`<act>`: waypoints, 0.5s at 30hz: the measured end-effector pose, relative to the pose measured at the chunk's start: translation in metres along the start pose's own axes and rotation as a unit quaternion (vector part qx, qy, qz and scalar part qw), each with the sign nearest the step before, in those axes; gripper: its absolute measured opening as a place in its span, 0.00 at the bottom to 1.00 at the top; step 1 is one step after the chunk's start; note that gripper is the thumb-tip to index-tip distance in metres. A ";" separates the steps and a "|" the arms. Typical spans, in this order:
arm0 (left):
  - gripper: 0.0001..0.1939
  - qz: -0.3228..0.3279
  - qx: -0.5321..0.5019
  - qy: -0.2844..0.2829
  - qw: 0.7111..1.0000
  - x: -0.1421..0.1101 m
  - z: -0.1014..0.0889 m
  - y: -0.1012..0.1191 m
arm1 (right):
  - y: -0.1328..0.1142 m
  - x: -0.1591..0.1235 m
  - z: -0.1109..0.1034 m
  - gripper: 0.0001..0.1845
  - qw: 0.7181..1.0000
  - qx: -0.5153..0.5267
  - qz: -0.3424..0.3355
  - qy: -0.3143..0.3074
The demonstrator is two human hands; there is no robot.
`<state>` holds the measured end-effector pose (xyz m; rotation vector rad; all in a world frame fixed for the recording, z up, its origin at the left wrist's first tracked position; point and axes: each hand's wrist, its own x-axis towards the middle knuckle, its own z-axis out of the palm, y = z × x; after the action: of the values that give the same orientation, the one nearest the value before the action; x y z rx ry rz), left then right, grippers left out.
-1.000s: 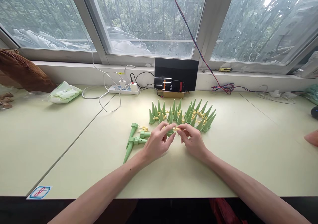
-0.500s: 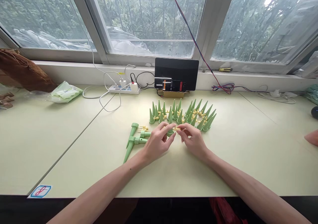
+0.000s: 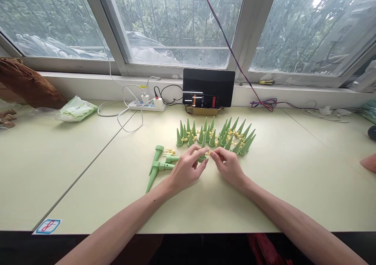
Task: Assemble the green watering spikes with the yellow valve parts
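Note:
My left hand point(image 3: 188, 166) has its thumb and fingers closed round the base of an upright green plastic spike point(image 3: 204, 141); part of the base is hidden behind the fingers. Close to it, my right hand point(image 3: 228, 164) pinches a small yellow plastic piece point(image 3: 208, 153), mostly covered by the fingertips. Several more green spikes stand tip up behind both hands, with small yellow pieces point(image 3: 235, 133) among them. Left of my left hand lie several green spikes point(image 3: 152, 177) on their sides, beside a little pile of yellow pieces point(image 3: 169, 152).
Behind the spikes, a phone point(image 3: 205, 101) leans against a black tablet point(image 3: 209, 81). A power strip point(image 3: 148, 105) with looping white cables sits at the back, left of them. A green-white packet point(image 3: 76, 109) lies farther left on the table point(image 3: 96, 186).
The green spike in my left hand has shifted slightly right and down. My right fingers have drawn tighter over the yellow piece, which shows less now.

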<state>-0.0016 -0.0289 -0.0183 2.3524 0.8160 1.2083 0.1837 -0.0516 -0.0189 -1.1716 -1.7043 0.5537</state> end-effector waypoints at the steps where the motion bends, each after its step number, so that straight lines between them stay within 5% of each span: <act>1: 0.15 0.001 -0.001 -0.003 1.000 0.000 0.000 0.000 | 0.000 0.000 0.000 0.20 1.000 -0.005 -0.003 0.001; 15: 0.16 0.004 -0.003 -0.009 1.000 0.000 0.000 0.002 | -0.001 0.000 0.000 0.26 0.999 -0.030 -0.014 0.009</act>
<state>-0.0010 -0.0302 -0.0172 2.3618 0.7962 1.1894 0.1835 -0.0518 -0.0183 -1.1896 -1.7309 0.4753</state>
